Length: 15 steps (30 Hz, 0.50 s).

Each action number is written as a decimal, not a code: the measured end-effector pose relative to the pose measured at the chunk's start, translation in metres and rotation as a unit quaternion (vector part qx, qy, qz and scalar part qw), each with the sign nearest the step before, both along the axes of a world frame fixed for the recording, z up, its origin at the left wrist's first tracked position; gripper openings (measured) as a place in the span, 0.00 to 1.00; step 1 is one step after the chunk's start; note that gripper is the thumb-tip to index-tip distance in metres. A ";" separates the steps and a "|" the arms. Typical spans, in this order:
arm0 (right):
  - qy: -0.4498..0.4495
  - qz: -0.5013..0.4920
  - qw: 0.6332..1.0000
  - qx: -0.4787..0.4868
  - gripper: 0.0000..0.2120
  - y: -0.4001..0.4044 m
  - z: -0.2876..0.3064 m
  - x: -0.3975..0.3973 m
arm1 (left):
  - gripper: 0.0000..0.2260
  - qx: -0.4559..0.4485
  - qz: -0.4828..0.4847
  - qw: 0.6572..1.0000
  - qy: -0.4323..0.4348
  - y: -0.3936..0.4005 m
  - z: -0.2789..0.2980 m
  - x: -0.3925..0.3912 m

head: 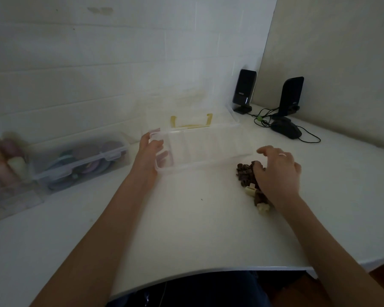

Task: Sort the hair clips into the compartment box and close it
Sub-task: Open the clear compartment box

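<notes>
Take the box (200, 149) as the landmark: clear plastic, lid thrown back toward the wall, its row of compartments looking empty, though the plastic is too pale to be sure.

Well to the left of the box stands a latched clear tub (82, 160) of round coloured things, not part of this job.

At the box's left end, the left hand (150, 156) grips the corner, thumb over the rim and fingers curled round the end wall. That hold looks meant to steady the box, and it should stay firm while clips are dropped in.

Just right of the box's near right corner lies the pile of hair clips (249, 173), mostly dark brown with a few cream ones at the near end. The right hand (277, 173) rests on top of the pile, fingers bent down into it; whether it has a clip pinched I cannot tell, since the fingertips are hidden.

To do this step well, I would pinch out one clip or one colour at a time rather than a fistful, since small toothed clips probably tangle. Carry each lot the short way to one compartment, keeping brown and cream apart.

Beyond the box's right end stand two black speakers (244, 91) with trailing cables, well clear.
</notes>
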State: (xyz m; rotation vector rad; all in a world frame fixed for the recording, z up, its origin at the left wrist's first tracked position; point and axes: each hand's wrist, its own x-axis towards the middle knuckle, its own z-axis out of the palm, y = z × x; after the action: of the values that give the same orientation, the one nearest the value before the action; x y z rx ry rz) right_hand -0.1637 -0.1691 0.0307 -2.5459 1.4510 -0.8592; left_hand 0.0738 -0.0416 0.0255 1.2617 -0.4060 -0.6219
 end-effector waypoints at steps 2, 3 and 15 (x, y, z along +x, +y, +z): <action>0.062 -0.023 0.997 0.050 0.15 -0.004 0.001 -0.003 | 0.07 -0.007 0.025 1.000 -0.005 -0.002 0.001 -0.004; 0.068 -0.017 0.996 0.061 0.15 -0.005 -0.001 -0.003 | 0.05 -0.009 0.034 0.999 -0.007 -0.003 0.001 -0.007; -0.191 0.250 0.946 0.078 0.12 0.033 0.008 0.026 | 0.12 -0.028 0.043 0.998 -0.039 -0.012 -0.002 -0.023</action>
State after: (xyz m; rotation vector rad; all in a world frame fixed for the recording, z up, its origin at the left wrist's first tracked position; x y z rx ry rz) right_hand -0.1373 -0.1363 0.0391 -2.2927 0.6871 -1.0169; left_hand 0.0507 -0.0533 0.0240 1.2456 -0.4290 -0.4864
